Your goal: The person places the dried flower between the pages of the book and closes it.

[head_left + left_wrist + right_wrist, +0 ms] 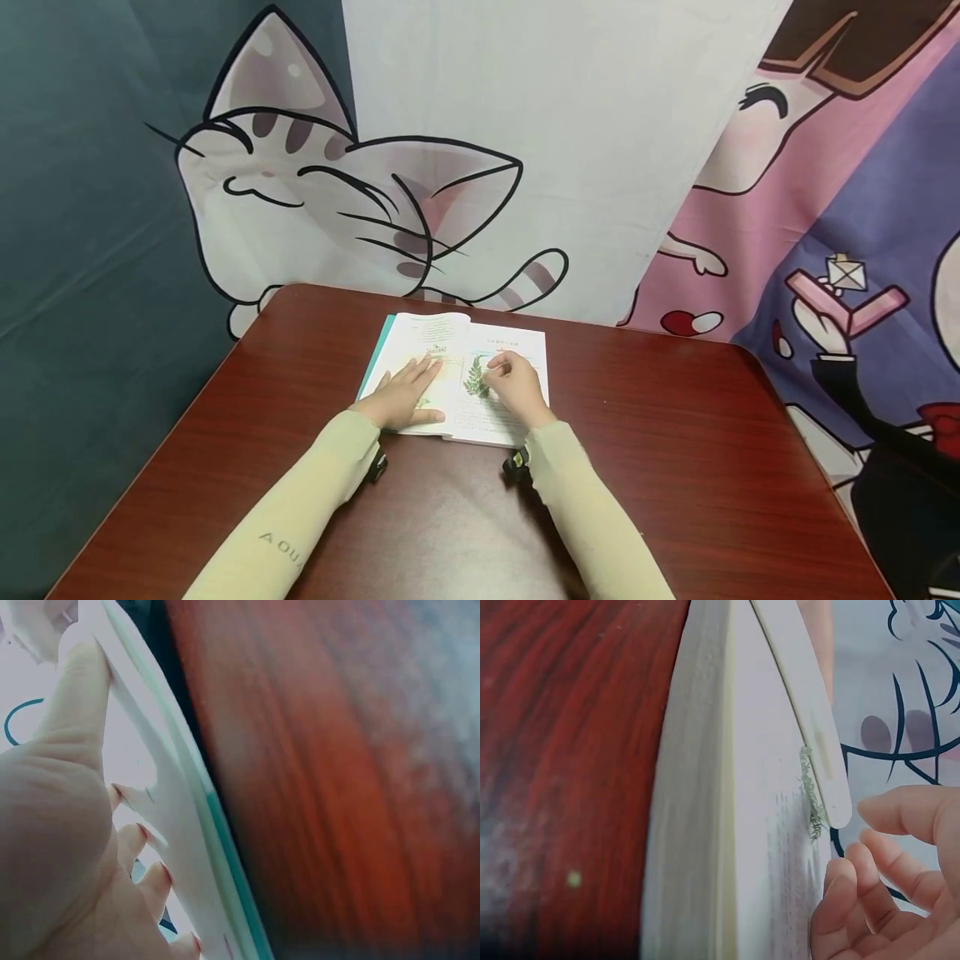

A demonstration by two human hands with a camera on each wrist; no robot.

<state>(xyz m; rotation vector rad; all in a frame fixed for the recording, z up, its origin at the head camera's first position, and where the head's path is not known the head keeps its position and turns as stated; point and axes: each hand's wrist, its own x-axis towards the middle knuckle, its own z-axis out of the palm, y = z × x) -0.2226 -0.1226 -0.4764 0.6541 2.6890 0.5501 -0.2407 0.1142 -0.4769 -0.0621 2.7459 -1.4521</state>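
An open book [502, 425] lies on the table, with a green leafy fern image [476, 377] on its right page. My left hand [405, 393] rests on the left page, fingers spread and thumb toward the centre fold. In the left wrist view its thumb [75, 697] lies along the lower page edge. Over the fern is my right hand [516, 388]. The right wrist view shows its fingers [885, 900] loosely bent and the thumb apart from them, nothing visible between. There the fern [810, 795] shows beside the curved edge of the lifted-looking left page [806, 697].
The brown wooden table [637, 467] extends around the book. A teal cover edge [377, 354] shows at the book's left. Behind the table hangs a cartoon backdrop [600, 125] with cats. A dark wrist camera [516, 467] sits under the right sleeve.
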